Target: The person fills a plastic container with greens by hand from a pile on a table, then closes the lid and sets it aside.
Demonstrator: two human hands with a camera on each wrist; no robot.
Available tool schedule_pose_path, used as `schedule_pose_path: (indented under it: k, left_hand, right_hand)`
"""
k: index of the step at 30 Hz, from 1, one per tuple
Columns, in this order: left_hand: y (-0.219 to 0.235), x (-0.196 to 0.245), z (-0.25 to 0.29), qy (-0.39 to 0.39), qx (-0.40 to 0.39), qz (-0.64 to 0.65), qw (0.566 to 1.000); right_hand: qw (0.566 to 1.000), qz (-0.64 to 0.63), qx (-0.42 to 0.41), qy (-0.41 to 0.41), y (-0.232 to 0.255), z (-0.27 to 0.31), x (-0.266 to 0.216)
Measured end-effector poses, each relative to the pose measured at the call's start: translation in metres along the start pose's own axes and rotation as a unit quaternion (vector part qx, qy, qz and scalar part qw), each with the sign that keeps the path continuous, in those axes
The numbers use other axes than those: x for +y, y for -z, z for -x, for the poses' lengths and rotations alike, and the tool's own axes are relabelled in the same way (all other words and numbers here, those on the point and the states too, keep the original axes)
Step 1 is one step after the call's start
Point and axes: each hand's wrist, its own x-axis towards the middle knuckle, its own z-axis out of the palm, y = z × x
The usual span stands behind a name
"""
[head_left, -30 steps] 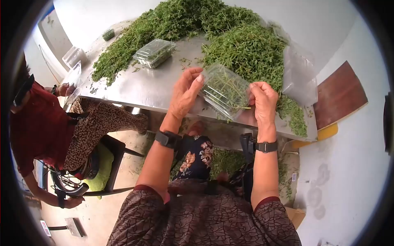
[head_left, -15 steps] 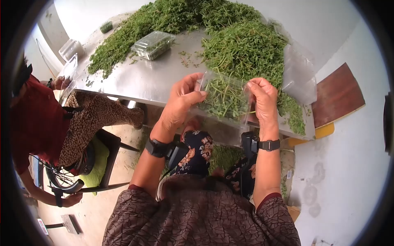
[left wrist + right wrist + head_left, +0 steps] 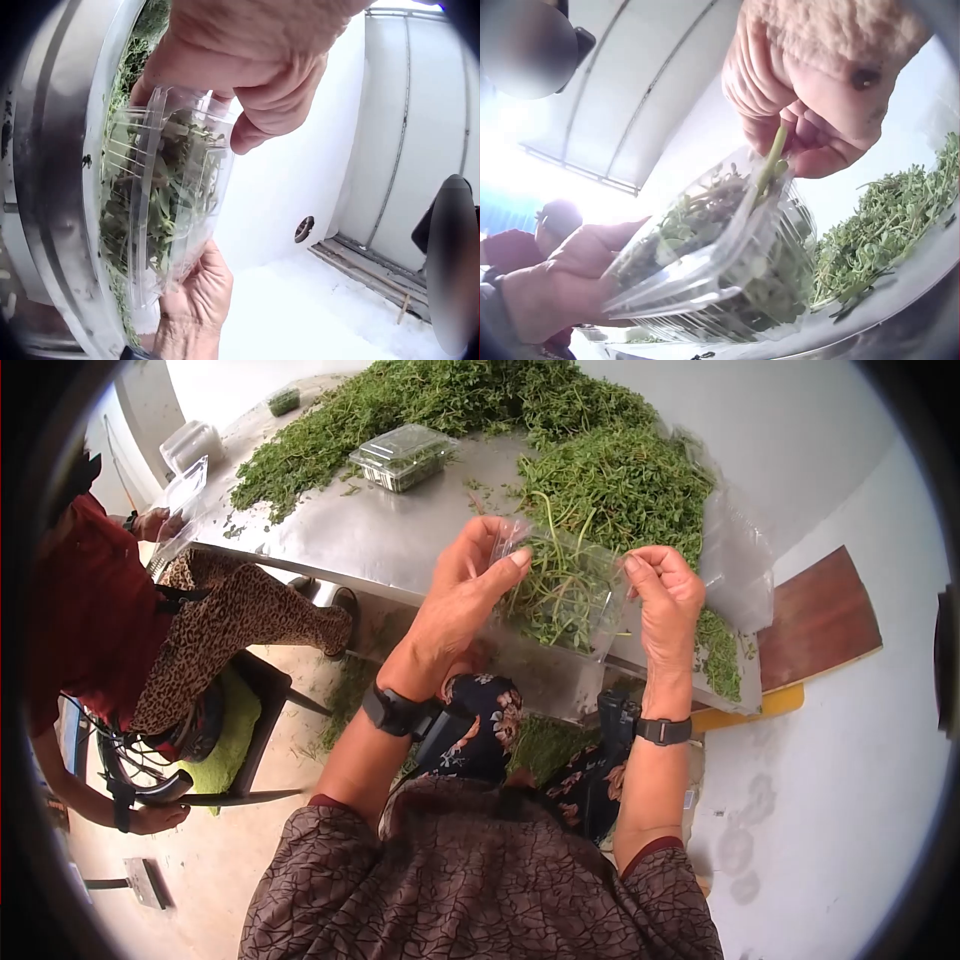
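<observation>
The left hand (image 3: 462, 600) grips the left side of a clear plastic container (image 3: 572, 582) filled with green sprigs, its thumb and fingers clamped on the wall. The right hand (image 3: 668, 610) pinches the container's right edge, where a thick green stem (image 3: 771, 163) sticks out at the fingers. Both hands hold the container over the near edge of a metal table (image 3: 325, 540). Beyond it lies a large heap of greens (image 3: 620, 480); a closed clear box (image 3: 403, 457) of greens sits farther left. Another person (image 3: 95, 610) is at the left.
</observation>
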Motion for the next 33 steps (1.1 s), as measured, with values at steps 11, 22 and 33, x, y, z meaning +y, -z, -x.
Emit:
schedule_pose_path:
  k: [11,22,33]
  left_hand:
    - [0.006,-0.021,-0.008,0.006,0.024,0.038,0.999]
    - [0.021,-0.023,-0.043,-0.019,0.009,-0.18,0.983]
    - [-0.003,-0.025,-0.022,-0.143,0.078,-0.443,0.881]
  right_hand:
    - [0.999,-0.01,0.022,-0.029,0.003,0.009,0.011]
    - [0.993,-0.048,0.071,-0.087,-0.001,0.014,0.016]
    - [0.96,-0.078,0.225,-0.15,-0.015,0.029,0.021]
